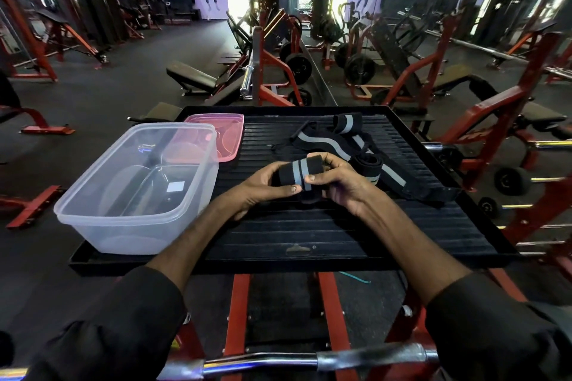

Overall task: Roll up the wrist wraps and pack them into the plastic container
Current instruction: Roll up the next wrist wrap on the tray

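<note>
Two hands grip one rolled wrist wrap over the black ribbed platform: left hand closed on its left end, right hand closed on its right end, thumbs on top. Wrap black with grey stripe. Loose wraps lie just behind. Clear plastic container sits left, empty; pink lid behind it.
</note>
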